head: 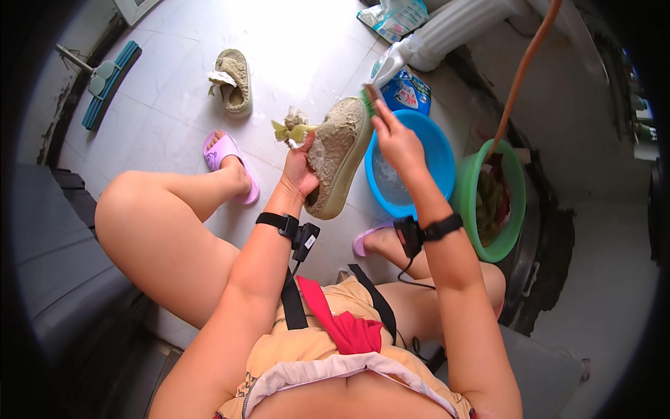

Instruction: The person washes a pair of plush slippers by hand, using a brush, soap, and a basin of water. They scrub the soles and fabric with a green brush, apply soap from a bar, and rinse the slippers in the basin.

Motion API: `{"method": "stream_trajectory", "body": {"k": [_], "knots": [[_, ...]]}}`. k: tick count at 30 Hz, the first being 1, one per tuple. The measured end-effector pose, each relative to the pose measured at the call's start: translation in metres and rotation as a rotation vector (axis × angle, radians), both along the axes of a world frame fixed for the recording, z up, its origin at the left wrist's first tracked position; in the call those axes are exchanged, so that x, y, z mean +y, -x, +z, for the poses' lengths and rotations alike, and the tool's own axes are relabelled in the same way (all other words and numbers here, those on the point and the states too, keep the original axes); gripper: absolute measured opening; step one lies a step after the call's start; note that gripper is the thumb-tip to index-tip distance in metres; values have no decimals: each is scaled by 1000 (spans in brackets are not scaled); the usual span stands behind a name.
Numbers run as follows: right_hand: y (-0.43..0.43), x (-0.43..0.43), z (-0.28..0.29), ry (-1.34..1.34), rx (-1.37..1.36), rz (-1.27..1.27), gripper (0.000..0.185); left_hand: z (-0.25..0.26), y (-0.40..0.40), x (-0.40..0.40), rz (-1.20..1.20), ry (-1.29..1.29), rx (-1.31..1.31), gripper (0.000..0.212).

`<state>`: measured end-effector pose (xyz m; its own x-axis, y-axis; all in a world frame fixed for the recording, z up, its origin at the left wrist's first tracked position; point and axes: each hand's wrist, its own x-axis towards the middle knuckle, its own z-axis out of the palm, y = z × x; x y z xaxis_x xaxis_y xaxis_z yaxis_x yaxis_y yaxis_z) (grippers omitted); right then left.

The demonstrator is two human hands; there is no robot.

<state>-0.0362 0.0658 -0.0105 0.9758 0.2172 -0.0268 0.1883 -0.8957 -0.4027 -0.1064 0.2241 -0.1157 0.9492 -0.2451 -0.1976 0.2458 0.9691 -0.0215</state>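
Note:
My left hand (301, 170) grips a beige plush slipper (340, 152) at its heel opening. The slipper is held above the floor, its thick sole edge turned to the right, and a bow-like trim (294, 128) sticks out on its left. In my right hand (399, 141) is a scrub brush (371, 99) with green bristles. The bristles are at the sole edge near the slipper's toe; whether they touch it I cannot tell. Below my right hand stands a blue basin (445, 152) with cloudy, sudsy water. The matching slipper (236, 78) lies on the floor farther off.
A green bucket (515, 209) with wet cloth stands at the right, an orange hose (523, 68) leading into it. Behind the basin are a blue detergent bag (411, 94), a white bottle (390, 63) and another bag (395, 20). A sponge mop (110, 84) leans at the left.

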Motion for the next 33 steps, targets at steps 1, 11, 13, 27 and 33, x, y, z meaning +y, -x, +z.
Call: {"method": "stream_trajectory", "body": {"k": [1, 11, 13, 27, 33], "knots": [[-5, -1, -3, -83, -71, -16, 39, 3, -3, -2, -48, -12, -14, 41], [17, 12, -7, 84, -140, 35, 39, -5, -6, -3, -23, 24, -76, 37], [55, 34, -14, 2, -131, 143, 41, -14, 2, 2, 29, 167, -55, 39], [54, -7, -14, 37, -144, 293, 38, -11, -3, 1, 90, 212, -50, 42], [84, 21, -11, -17, -24, 411, 43, -9, 2, 4, 114, 182, -16, 43]]}}
